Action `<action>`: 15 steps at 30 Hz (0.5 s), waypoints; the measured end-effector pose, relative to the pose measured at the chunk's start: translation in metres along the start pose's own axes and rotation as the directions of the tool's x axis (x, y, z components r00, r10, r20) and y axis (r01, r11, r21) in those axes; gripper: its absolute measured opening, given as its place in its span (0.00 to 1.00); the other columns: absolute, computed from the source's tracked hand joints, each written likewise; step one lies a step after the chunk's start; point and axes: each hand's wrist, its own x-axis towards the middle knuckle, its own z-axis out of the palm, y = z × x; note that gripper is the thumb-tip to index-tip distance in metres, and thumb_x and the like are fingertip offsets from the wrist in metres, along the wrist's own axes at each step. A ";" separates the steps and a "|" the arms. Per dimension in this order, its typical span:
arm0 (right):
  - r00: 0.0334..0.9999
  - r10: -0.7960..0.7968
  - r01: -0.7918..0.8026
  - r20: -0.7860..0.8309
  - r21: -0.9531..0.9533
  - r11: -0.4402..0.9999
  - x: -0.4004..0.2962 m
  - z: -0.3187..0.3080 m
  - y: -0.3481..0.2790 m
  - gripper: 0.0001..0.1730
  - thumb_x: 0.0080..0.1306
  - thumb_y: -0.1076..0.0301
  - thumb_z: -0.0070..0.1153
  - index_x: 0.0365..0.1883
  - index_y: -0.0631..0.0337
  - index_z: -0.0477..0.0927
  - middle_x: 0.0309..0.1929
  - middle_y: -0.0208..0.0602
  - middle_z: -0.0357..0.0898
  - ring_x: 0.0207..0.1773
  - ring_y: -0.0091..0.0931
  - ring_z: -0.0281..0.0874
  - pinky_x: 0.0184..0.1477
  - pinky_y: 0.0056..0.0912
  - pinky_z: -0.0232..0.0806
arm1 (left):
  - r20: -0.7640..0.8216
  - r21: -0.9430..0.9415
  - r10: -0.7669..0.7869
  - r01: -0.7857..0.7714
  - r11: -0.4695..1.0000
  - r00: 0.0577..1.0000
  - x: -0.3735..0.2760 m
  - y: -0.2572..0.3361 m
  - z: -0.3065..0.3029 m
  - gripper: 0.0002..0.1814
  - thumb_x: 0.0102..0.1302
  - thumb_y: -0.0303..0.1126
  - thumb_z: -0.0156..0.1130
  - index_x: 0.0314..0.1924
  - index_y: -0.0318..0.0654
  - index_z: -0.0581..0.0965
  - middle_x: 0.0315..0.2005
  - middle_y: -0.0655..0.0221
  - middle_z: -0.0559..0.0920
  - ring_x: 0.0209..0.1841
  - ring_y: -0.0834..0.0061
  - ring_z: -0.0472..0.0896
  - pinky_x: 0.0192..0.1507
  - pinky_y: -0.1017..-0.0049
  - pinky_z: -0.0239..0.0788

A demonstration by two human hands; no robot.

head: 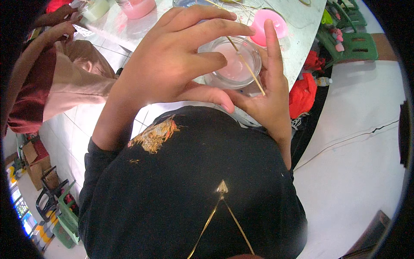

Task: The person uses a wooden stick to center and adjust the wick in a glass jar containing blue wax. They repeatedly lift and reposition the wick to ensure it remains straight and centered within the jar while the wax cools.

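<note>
A clear glass jar (237, 66) with pale pink, wax-like contents stands at the near edge of the table. Across its mouth lies a thin wooden stick (247, 66), with what looks like a wick at its middle. Over the jar's left side is my left hand (174, 55), fingers spread and nothing seen in them. My right hand (271, 87) is at the jar's right side, one finger pointing up. The stick's near end overlaps its palm in view. Whether these fingers grip the jar is hidden. Beyond the right hand sits a bright pink cup-like container (270, 26).
On the white table (129, 35) stand a jar with pink contents (136, 7) and a jar with pale green contents (94, 9). White cords (247, 9) lie at the back. Another person's hand (64, 30) is at left. Green plastic chairs (359, 47) and a red bag (303, 95) are right.
</note>
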 end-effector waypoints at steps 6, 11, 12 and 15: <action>0.998 0.055 -0.050 0.040 -0.113 0.992 0.007 -0.006 -0.010 0.68 0.42 0.68 0.80 0.76 0.59 0.47 0.63 0.48 0.71 0.63 0.32 0.72 0.63 0.36 0.66 | 0.099 -0.129 -0.223 0.235 0.963 0.970 0.002 0.024 -0.007 0.31 0.44 0.60 0.68 0.33 0.37 0.79 0.58 0.57 0.77 0.58 0.53 0.74 0.58 0.60 0.64; 0.994 -0.014 0.056 0.104 -0.410 0.910 0.009 -0.027 -0.028 0.67 0.36 0.70 0.81 0.74 0.63 0.54 0.66 0.50 0.68 0.65 0.34 0.71 0.65 0.37 0.65 | -0.039 -0.151 -0.260 0.251 0.956 0.965 -0.002 0.028 -0.010 0.27 0.48 0.58 0.69 0.34 0.39 0.79 0.54 0.65 0.78 0.55 0.60 0.75 0.54 0.64 0.66; 0.996 -0.023 0.059 0.091 -0.408 0.911 0.006 -0.030 -0.031 0.66 0.35 0.69 0.81 0.73 0.64 0.56 0.66 0.50 0.67 0.65 0.34 0.70 0.65 0.37 0.65 | -0.064 -0.161 -0.281 0.268 0.950 0.958 -0.005 0.031 -0.014 0.28 0.48 0.58 0.69 0.37 0.39 0.79 0.54 0.65 0.78 0.55 0.60 0.75 0.54 0.64 0.66; 0.995 -0.078 0.098 0.065 -0.433 0.896 0.001 -0.036 -0.034 0.62 0.33 0.65 0.81 0.69 0.65 0.63 0.68 0.49 0.65 0.65 0.36 0.70 0.66 0.39 0.64 | -0.086 -0.222 -0.361 0.336 0.915 0.928 -0.018 0.034 -0.019 0.34 0.49 0.61 0.68 0.45 0.39 0.80 0.55 0.61 0.78 0.56 0.58 0.75 0.56 0.63 0.65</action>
